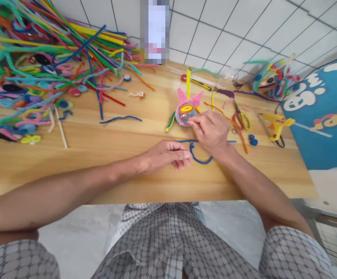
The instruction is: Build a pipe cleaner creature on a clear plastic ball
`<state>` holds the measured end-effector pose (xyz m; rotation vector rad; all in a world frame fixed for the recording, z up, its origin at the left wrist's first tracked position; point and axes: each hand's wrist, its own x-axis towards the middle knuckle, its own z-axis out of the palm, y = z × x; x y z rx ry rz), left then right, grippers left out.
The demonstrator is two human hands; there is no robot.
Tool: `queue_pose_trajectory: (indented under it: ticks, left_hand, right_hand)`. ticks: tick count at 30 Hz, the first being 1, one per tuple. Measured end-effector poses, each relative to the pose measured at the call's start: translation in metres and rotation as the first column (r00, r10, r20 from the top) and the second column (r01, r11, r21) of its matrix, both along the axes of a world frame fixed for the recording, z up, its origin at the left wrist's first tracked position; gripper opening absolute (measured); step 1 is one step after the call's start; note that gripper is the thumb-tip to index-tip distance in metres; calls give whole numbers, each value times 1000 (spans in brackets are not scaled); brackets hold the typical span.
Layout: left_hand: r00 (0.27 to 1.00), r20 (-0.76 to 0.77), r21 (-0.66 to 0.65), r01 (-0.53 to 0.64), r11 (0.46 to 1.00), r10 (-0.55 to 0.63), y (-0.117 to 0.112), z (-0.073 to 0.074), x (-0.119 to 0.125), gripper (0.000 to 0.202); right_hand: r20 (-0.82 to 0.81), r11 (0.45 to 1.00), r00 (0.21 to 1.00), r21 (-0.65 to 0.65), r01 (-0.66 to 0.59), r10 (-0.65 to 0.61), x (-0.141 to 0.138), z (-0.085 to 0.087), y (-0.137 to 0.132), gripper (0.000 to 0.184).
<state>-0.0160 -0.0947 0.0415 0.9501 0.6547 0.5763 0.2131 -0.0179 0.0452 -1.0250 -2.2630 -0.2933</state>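
My right hand [210, 130] rests on the wooden table [98, 155], its fingertips pinching the lower edge of a small pipe-cleaner craft [186, 108] with pink ears, a yellow stem and a clear round middle. My left hand [168, 155] lies loosely curled on the table, fingertips beside a bent blue pipe cleaner [199, 157] that runs under my right hand. Whether the left fingers grip that pipe cleaner is unclear.
A big heap of coloured pipe cleaners [49, 50] and coiled pieces covers the table's left. Scissors [241, 118], a yellow glue gun [277, 126], an orange pipe cleaner [238, 131] and another finished craft [273, 79] lie to the right. White tiled wall behind.
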Motion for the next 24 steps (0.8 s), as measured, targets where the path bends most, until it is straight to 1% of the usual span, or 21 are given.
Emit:
queue_pose_trajectory:
  ticks: [2, 4, 6, 8, 11, 16, 18, 19, 21, 22, 23, 24]
  left_hand:
    - [1000, -4, -4, -1, 1000, 1, 0, -2, 0, 45]
    - [1000, -17, -5, 3, 1000, -3, 0, -4, 1, 42]
    - [1000, -28, 0, 6, 1000, -6, 0, -6, 2, 40]
    - [1000, -25, 6, 3, 1000, -3, 0, -7, 3, 40]
    - [1000, -7, 1, -3, 1000, 3, -1, -7, 4, 41]
    - [1000, 4, -3, -12, 1000, 12, 1, -2, 3, 40]
    - [1000, 7, 13, -28, 1000, 27, 3, 0, 1, 36]
    - [999, 7, 23, -46, 999, 46, 4, 1, 1, 33]
    - [993, -5, 50, -114, 992, 114, 8, 2, -1, 27]
    - [987, -17, 69, -160, 985, 162, 11, 2, -3, 26]
    - [976, -32, 91, -210, 974, 213, 15, 2, -4, 25]
    - [963, -48, 116, -260, 959, 266, 18, 1, -6, 25]
  right_hand:
    - [14, 1000, 1000, -10, 12, -12, 5, 4, 0, 29]
    - [82, 1000, 997, 1, -2, 2, 4, 9, 2, 25]
    - [154, 999, 987, 2, -44, 43, -2, 15, 5, 25]
    - [203, 996, 976, -35, -78, 83, -11, 20, 11, 23]
    - [240, 992, 966, -103, -77, 100, -22, 24, 22, 21]
    - [268, 983, 954, -158, -93, 133, -30, 26, 36, 26]
    - [220, 979, 963, -168, -118, 154, -26, 29, 36, 24]
    - [173, 981, 973, -148, -126, 152, -22, 31, 35, 22]
    - [33, 991, 993, -69, -114, 117, -9, 35, 33, 18]
    - [-52, 995, 995, -28, -93, 91, -1, 34, 32, 21]
    - [-130, 998, 990, -18, -64, 61, 6, 32, 30, 31]
    - [-203, 998, 979, -51, -39, 28, 12, 28, 30, 42]
